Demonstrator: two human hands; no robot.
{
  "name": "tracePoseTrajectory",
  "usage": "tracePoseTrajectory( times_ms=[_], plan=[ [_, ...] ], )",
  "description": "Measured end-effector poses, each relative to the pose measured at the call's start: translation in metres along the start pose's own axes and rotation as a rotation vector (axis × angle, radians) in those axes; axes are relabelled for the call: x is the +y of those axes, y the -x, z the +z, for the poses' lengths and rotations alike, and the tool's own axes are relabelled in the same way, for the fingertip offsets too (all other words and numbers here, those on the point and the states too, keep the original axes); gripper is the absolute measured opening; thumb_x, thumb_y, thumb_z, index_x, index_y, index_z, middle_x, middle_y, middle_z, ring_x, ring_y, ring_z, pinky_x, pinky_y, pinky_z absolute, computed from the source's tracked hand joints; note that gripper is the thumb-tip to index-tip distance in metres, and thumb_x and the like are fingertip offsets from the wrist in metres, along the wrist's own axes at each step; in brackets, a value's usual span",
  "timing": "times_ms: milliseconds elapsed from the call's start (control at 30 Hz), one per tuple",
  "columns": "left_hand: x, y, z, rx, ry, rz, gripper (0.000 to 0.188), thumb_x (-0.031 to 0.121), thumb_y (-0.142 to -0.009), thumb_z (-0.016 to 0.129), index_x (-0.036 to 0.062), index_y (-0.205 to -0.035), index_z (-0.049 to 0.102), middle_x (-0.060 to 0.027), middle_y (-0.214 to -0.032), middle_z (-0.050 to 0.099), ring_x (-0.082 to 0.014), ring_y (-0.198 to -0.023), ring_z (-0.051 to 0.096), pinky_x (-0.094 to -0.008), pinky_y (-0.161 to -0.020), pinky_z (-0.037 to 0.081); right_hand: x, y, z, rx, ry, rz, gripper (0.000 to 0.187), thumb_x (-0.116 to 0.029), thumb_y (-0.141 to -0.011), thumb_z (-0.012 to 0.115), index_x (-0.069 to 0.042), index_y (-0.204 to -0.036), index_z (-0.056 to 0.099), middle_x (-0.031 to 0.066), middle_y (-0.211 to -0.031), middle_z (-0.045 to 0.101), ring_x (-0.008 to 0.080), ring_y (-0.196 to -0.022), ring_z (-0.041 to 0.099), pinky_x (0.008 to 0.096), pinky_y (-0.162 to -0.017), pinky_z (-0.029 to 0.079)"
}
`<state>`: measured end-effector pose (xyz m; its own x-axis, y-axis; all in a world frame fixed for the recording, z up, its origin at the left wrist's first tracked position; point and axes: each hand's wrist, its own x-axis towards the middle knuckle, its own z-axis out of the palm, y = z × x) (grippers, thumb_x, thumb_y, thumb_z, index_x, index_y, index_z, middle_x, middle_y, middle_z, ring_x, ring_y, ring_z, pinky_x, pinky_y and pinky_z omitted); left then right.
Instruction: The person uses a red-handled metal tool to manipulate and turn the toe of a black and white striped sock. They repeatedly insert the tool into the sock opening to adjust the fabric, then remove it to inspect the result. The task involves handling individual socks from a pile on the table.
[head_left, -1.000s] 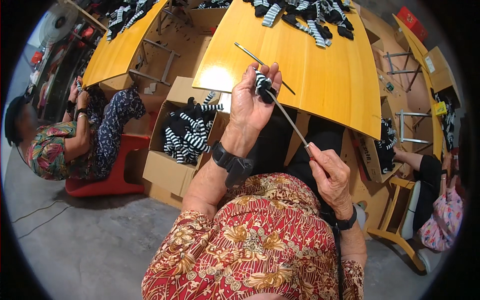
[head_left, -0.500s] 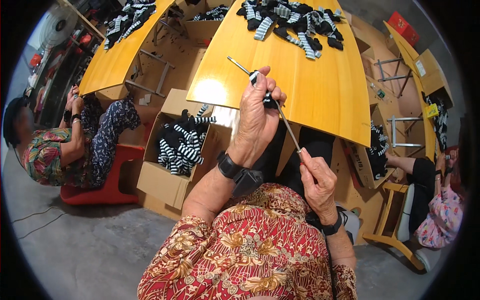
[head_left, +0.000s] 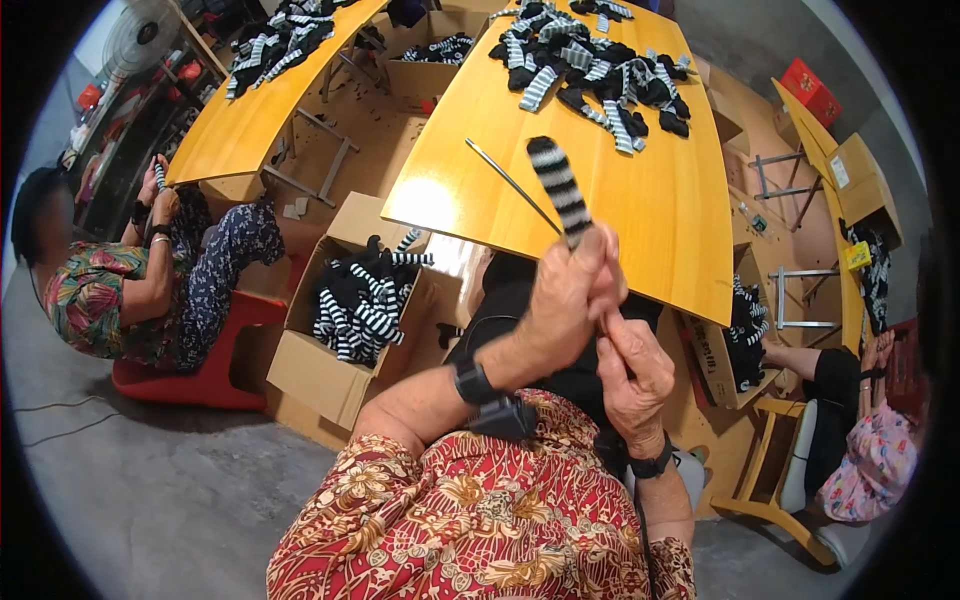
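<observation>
My left hand [head_left: 568,296] is closed around the lower end of a black-and-white striped knit tube [head_left: 558,182]. The tube stands up from the fist with a rounded black tip; what keeps it stiff inside is hidden. A thin metal rod [head_left: 505,178] also sticks out of this fist, slanting up and left beside the tube. Just below, my right hand [head_left: 640,370] is closed with thumb and fingers at the rod's lower end, close against the left hand. The rod's handle is mostly covered by the fingers.
Striped and black knit pieces [head_left: 590,70] lie heaped on the far part of the yellow table [head_left: 450,190]. Cardboard boxes of similar pieces stand left [head_left: 330,385] and right [head_left: 712,355]. One person sits on a red chair [head_left: 200,375] at left, another at far right.
The knit piece, bunched dark in my left hand before, now stands out as a long striped tube. My left hand has come down and right, close to my right hand.
</observation>
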<state>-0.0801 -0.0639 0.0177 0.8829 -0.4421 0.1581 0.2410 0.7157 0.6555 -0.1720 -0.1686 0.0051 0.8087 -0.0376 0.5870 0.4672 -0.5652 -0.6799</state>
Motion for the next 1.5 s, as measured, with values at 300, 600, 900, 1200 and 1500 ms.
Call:
tracePoseTrajectory(
  times_ms=[300,600,900,1200,1500],
  plan=[
    [0.058,-0.020,0.008,0.207,0.186,0.102,0.036,0.038,-0.101,0.045,0.0062,-0.115,0.050,-0.0013,-0.080,0.050,-0.0096,-0.067,0.047,-0.0256,-0.069,0.045,0.004,-0.006,-0.005,-0.031,0.043,-0.004,0.042,0.005,-0.077,0.068,0.000,-0.118,0.063,0.0094,-0.086,0.064,0.0186,-0.070,0.061,0.0274,-0.063,0.050],
    [0.050,-0.052,-0.041,0.233,0.441,0.066,0.037,0.038,-0.099,0.048,0.0037,-0.112,0.050,-0.0017,-0.079,0.050,-0.0076,-0.060,0.043,-0.0231,-0.059,0.040,-0.002,0.011,-0.016,-0.183,-0.207,0.353,0.043,-0.005,-0.083,0.059,0.000,-0.126,0.058,0.0115,-0.097,0.065,0.0180,-0.080,0.061,0.0286,-0.077,0.048],
    [0.048,-0.053,-0.024,0.075,0.314,0.223,0.048,0.045,-0.099,0.042,0.0031,-0.123,0.046,0.0048,-0.063,0.039,-0.0021,-0.044,0.027,-0.0178,-0.044,0.023,-0.006,0.022,0.006,-0.031,-0.171,0.263,0.038,-0.005,-0.088,0.055,0.003,-0.125,0.057,0.0112,-0.086,0.062,0.0161,-0.067,0.056,0.0271,-0.063,0.046],
    [0.040,-0.059,-0.006,0.029,0.193,0.227,0.058,0.048,-0.096,0.045,0.0005,-0.129,0.043,0.0071,-0.059,0.034,-0.0012,-0.043,0.025,-0.0169,-0.042,0.022,-0.009,0.009,0.017,0.087,-0.140,0.175,0.038,0.000,-0.087,0.054,0.004,-0.125,0.056,0.0113,-0.085,0.061,0.0159,-0.068,0.055,0.0269,-0.063,0.045],
    [0.052,-0.043,0.002,-0.014,0.144,0.239,0.055,0.047,-0.096,0.049,0.0020,-0.127,0.044,0.0072,-0.058,0.033,-0.0013,-0.042,0.025,-0.0183,-0.041,0.021,-0.015,0.007,0.011,0.045,-0.285,0.240,0.037,-0.002,-0.086,0.057,0.004,-0.123,0.059,0.0118,-0.091,0.063,0.0150,-0.070,0.056,0.0267,-0.066,0.046]
  ],
)
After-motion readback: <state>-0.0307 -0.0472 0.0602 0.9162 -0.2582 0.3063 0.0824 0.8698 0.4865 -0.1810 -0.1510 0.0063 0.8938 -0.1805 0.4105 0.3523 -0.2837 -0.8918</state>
